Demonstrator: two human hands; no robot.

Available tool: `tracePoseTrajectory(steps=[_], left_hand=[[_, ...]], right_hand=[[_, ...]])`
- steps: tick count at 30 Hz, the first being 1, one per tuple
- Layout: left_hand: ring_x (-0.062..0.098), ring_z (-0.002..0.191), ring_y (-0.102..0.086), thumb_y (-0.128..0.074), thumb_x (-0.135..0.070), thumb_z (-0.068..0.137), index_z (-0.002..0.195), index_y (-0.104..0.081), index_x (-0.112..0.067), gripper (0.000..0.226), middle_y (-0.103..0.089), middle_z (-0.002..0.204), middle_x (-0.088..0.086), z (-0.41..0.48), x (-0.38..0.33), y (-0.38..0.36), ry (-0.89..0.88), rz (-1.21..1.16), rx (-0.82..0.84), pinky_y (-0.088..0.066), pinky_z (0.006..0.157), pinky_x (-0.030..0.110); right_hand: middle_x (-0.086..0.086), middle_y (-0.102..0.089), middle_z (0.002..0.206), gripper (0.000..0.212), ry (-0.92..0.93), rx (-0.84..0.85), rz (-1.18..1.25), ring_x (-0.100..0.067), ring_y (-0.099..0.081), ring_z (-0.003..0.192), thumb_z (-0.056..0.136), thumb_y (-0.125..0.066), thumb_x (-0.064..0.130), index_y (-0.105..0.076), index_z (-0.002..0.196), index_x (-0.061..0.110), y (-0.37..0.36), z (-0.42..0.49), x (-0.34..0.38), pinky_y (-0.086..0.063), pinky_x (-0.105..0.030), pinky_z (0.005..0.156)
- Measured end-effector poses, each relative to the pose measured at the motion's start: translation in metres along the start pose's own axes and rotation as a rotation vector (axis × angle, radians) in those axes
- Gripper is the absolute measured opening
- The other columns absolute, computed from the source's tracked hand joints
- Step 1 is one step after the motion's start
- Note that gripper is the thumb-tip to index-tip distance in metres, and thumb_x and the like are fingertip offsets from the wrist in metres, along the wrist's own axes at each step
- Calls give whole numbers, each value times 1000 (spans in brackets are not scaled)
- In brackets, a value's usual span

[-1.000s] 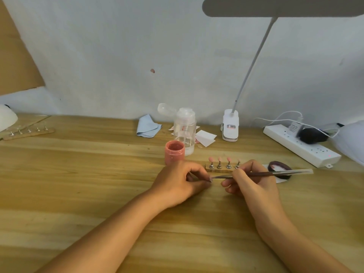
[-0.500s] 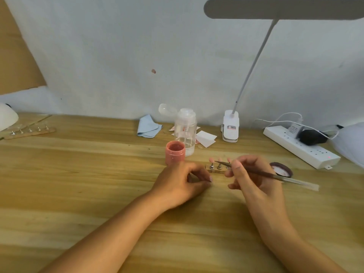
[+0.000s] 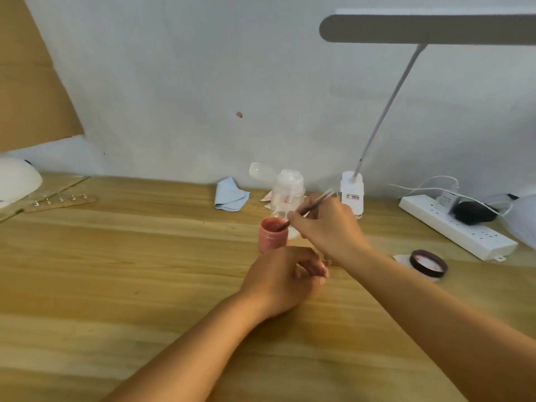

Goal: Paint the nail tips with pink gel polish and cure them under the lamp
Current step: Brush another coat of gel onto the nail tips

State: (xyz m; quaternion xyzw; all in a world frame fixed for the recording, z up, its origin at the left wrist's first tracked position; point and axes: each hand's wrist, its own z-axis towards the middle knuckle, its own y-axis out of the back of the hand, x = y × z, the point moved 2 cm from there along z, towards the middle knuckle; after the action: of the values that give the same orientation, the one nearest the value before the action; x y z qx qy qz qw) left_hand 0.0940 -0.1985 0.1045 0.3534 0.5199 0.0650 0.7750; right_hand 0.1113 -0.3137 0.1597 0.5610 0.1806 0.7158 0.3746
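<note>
**Brush goes into the pink polish**

A wooden tabletop [image 3: 116, 285] fills the room's near side, set against a pale wall. A desk lamp [image 3: 420, 29] reaches in from the upper right, its thin stem running down to a white base at the wall. Both forearms stretch across the wood from the near edge.

A white power strip [image 3: 458, 227] lies at the far right with plugs and cords in it. A white dome [image 3: 14, 184] sits at the far left edge, with a wooden strip [image 3: 59, 201] of small studs just beside it.

The right hand [image 3: 327, 230] is raised above the tabletop and pinches a brush [image 3: 314, 203] between thumb and fingers. The left hand [image 3: 282, 278] rests on the wood just below it, fingers curled; whether it grips anything cannot be told.

A clear bottle [image 3: 288, 190] with its cap flipped open stands near the wall, a blue cloth [image 3: 230, 197] to its left. The open pink jar [image 3: 271, 239] stands just in front of the bottle and just beyond the left hand, with the brush tip dipped in its mouth. Its dark lid [image 3: 428, 263] lies upturned well to the right.
</note>
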Motion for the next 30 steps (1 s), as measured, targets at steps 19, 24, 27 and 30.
tracePoseTrajectory(steps=[19,24,27,30], left_hand=[[-9,60,-53,-77,-26,81,79,-68,-40,17,-66,78,-30,4,7,-2,-59,2,-34,-38,62,18],[-10,58,-52,-77,-28,80,78,-67,-42,17,-65,76,-31,4,6,-2,-57,27,-39,-35,59,17],[-9,56,-51,-78,-26,80,80,-69,-38,14,-69,81,-25,4,4,-2,-50,25,-51,-34,57,16],[-8,55,-51,-77,-26,81,77,-67,-39,17,-68,80,-25,4,4,-3,-53,31,-47,-35,58,19]], right_hand=[[-11,-67,70,5,-191,-88,784,-17,-56,64,91,-57,1,-56,86,1,41,-98,-52,-49,-37,73],[-7,-67,65,6,-105,-35,727,-14,-57,61,90,-55,-5,-52,85,-7,39,-97,-55,-50,-22,59],[-10,-70,67,5,-107,-39,678,-16,-62,63,88,-57,-5,-54,86,-9,36,-96,-56,-53,-25,63],[-10,-71,70,4,-117,-22,659,-16,-65,66,86,-58,-6,-55,87,-7,36,-96,-57,-55,-28,68]])
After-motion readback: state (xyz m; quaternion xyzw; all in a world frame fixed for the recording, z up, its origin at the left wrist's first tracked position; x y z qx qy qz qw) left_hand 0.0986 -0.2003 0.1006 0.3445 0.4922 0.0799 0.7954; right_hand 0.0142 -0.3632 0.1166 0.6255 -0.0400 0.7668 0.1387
